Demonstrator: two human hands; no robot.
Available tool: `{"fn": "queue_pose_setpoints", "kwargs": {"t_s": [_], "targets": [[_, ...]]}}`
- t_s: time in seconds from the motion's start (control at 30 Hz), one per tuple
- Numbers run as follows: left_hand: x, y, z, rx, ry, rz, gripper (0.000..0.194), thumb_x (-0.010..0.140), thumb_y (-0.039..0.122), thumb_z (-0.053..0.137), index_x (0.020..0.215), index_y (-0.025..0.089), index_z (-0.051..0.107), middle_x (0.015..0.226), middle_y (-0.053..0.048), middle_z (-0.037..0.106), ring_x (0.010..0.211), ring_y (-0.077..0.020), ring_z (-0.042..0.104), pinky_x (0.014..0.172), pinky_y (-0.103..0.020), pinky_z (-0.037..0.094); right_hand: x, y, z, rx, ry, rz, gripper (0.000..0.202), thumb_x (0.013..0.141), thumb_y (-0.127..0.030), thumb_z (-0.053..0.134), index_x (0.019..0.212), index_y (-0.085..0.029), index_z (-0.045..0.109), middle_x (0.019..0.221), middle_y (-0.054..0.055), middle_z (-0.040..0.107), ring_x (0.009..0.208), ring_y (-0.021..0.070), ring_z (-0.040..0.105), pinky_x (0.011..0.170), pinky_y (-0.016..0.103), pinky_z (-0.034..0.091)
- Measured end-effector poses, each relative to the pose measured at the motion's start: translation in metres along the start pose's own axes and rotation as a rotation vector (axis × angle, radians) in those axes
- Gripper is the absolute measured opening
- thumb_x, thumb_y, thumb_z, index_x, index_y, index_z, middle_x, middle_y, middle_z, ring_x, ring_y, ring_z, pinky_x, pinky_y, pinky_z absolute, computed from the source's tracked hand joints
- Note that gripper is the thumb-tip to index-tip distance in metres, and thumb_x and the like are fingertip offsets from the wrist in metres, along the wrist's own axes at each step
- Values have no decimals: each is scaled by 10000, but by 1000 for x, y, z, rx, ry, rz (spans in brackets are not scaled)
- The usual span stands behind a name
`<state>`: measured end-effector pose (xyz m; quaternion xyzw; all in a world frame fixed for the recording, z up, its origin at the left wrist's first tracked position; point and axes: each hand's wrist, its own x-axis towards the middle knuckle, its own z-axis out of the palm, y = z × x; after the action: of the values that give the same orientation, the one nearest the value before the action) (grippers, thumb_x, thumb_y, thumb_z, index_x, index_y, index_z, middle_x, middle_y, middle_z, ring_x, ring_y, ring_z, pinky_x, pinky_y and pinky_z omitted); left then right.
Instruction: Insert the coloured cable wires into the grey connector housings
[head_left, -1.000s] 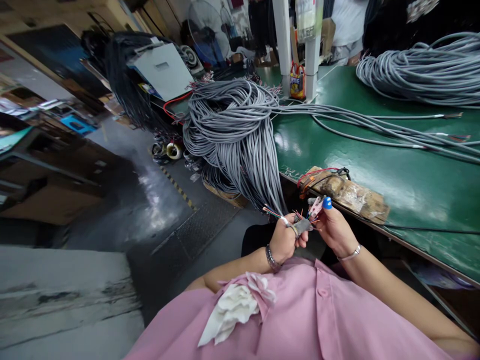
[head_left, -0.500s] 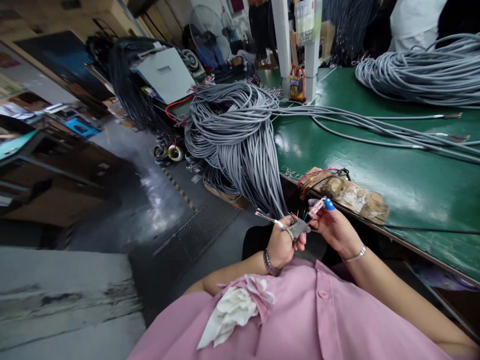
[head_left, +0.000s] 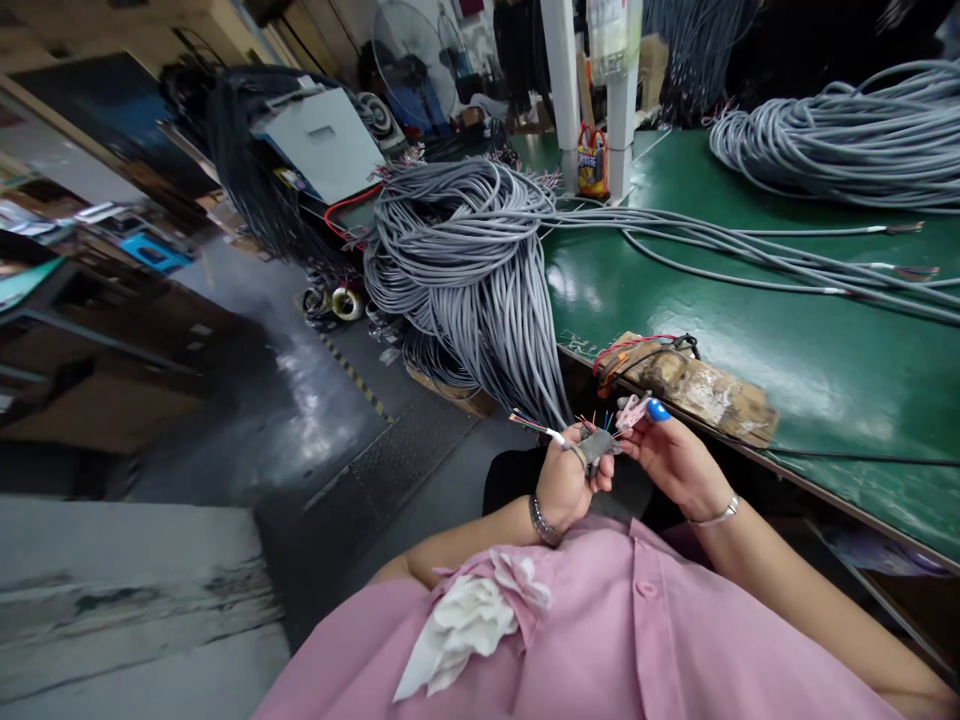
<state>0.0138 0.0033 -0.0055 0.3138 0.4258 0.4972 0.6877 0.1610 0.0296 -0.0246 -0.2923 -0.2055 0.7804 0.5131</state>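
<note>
My left hand (head_left: 564, 485) is closed around a cable end. From its left side sticks a white-banded cable tip (head_left: 556, 436) with bare coloured wires (head_left: 527, 423). More thin coloured wires (head_left: 598, 421) fan out at the fingertips. A grey piece (head_left: 598, 446) lies along the thumb; I cannot tell whether it is a thumb covering or a held part. My right hand (head_left: 679, 462), with a blue cover (head_left: 658, 410) on a fingertip, pinches a small pale pink piece (head_left: 632, 412) close to the wires. That piece's exact kind is too small to make out.
On the green bench (head_left: 810, 370) lie a worn wooden block (head_left: 709, 392) with red and black leads, and a large grey cable coil (head_left: 840, 145). A thick grey cable bundle (head_left: 480, 230) hangs over the bench's left edge. A white post (head_left: 562, 90) stands behind.
The pink piece has turned in my right fingers and looks wider. The fingertips of both hands are slightly closer together. The camera view has shifted a little.
</note>
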Motion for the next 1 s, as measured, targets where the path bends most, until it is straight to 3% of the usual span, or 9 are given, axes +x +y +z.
{"fn": "queue_pose_setpoints", "kwargs": {"t_s": [0.17, 0.4, 0.63, 0.73, 0.9, 1.0], "targets": [[4, -2, -1, -22, 6, -28, 259, 721, 386, 642, 764, 174, 500, 483, 34, 550, 336, -76, 443, 321, -174, 278, 3, 4, -6, 82, -68, 4, 227, 842, -381, 602, 942, -204, 703, 994, 38, 696, 868, 152, 612, 777, 274, 506], [5, -5, -4, -30, 7, -28, 265, 713, 378, 650, 753, 167, 495, 478, 31, 546, 327, -74, 435, 322, -179, 272, 5, 7, -4, 70, -15, -27, 172, 803, -354, 655, 918, -236, 706, 996, 15, 703, 841, 153, 616, 765, 280, 503], [-3, -6, -7, 27, -2, -40, 321, 706, 441, 662, 739, 166, 499, 471, 31, 548, 327, -77, 447, 318, -176, 279, 0, 3, -2, 83, -72, 24, 368, 804, -587, 558, 862, -248, 689, 987, 29, 688, 809, 156, 613, 709, 290, 503], [-8, -4, -9, 70, -2, 6, 333, 715, 454, 664, 727, 161, 506, 484, 25, 557, 336, -75, 459, 322, -174, 268, -1, -1, 0, 17, -72, 55, 454, 795, -632, 530, 911, -221, 684, 920, 44, 680, 734, 145, 605, 643, 270, 501], [-12, 6, -11, 238, 35, 169, 321, 761, 458, 644, 754, 156, 536, 537, 15, 580, 383, -79, 499, 358, -182, 328, -2, -1, 6, -114, -8, -37, 238, 816, -428, 635, 853, -198, 680, 744, 10, 632, 651, 115, 563, 609, 235, 493], [-12, 12, -11, 381, 37, 275, 303, 777, 448, 634, 775, 156, 557, 568, 1, 595, 428, -88, 524, 415, -197, 394, 0, 3, 5, -144, 18, -90, 307, 821, -482, 608, 848, -186, 685, 734, 24, 633, 644, 119, 558, 608, 244, 489]]}}
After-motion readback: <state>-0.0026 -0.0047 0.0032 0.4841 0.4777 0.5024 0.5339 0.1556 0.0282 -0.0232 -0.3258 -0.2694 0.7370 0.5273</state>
